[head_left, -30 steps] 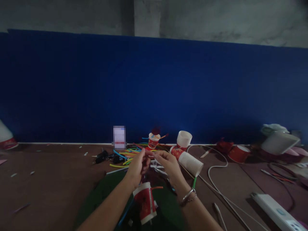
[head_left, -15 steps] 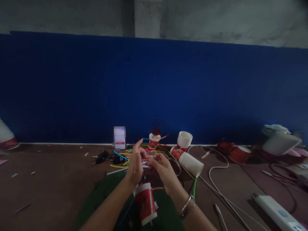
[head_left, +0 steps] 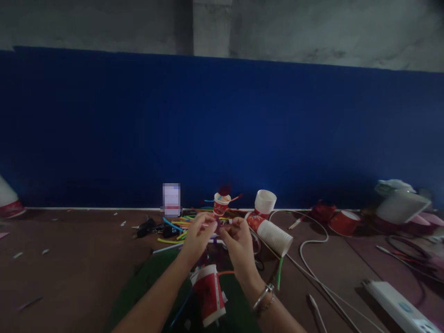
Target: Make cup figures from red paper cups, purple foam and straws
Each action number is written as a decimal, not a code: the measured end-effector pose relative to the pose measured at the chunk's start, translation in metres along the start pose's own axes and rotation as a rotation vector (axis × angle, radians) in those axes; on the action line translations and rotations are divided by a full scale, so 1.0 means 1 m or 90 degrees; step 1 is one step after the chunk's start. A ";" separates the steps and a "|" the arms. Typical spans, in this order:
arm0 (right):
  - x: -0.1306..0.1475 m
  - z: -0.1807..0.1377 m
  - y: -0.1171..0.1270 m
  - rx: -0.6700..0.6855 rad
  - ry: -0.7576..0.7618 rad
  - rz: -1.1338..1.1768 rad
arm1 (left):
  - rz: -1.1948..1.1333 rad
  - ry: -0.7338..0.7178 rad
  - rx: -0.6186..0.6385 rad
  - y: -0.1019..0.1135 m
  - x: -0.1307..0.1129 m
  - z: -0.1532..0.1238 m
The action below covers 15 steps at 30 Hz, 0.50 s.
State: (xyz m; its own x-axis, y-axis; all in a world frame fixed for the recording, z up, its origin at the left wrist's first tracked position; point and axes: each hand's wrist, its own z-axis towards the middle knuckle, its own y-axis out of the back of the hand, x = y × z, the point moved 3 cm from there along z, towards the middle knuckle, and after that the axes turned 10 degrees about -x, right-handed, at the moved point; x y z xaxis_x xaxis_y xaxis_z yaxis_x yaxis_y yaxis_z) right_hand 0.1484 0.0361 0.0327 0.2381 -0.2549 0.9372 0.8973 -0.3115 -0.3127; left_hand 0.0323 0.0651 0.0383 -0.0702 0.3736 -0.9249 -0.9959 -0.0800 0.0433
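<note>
My left hand [head_left: 197, 237] is closed in a pinch over the middle of the table. Between its fingertips and those of my right hand [head_left: 239, 243] is a small dark purple piece [head_left: 218, 225], too blurred to name; both hands pinch it. Just below, a red and white paper cup [head_left: 209, 295] lies tilted on a dark green cloth [head_left: 149, 282], with an orange stick [head_left: 226, 273] poking out beside it. Behind my hands stands another paper cup [head_left: 221, 205] with blue and orange sticks and a dark red top. Colourful pipe cleaners or straws [head_left: 169, 240] lie loosely around.
A phone [head_left: 171, 200] leans against the blue partition, with keys [head_left: 147, 227] nearby. To the right lie a stack of paper cups [head_left: 274, 236], white cables [head_left: 314, 268] and a power strip [head_left: 398, 303]. Paper scraps [head_left: 45, 251] dot the left side.
My left hand has turned from upright, spread fingers to a pinch and moved closer to my right hand. The small purple piece now shows between the fingertips. The view has shifted slightly.
</note>
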 end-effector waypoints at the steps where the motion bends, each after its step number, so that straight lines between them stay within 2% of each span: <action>1: 0.001 0.002 0.001 0.004 0.014 -0.025 | -0.008 0.019 0.014 0.000 0.000 0.003; 4: 0.006 0.006 0.004 0.033 0.039 -0.088 | 0.019 0.025 0.014 0.003 0.000 0.008; 10: 0.007 0.013 0.007 0.132 0.015 -0.179 | 0.166 -0.098 -0.074 0.013 -0.005 0.009; 15: 0.005 0.014 0.007 0.139 0.015 -0.199 | 0.165 -0.119 -0.078 0.012 -0.005 0.008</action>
State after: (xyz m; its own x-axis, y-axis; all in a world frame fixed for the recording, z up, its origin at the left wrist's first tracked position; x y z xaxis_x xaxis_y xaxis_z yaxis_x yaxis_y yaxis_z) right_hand 0.1615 0.0449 0.0375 -0.0665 -0.1998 0.9776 0.9840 -0.1757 0.0310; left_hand 0.0207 0.0695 0.0465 -0.3405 0.4882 -0.8036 -0.9301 -0.3000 0.2118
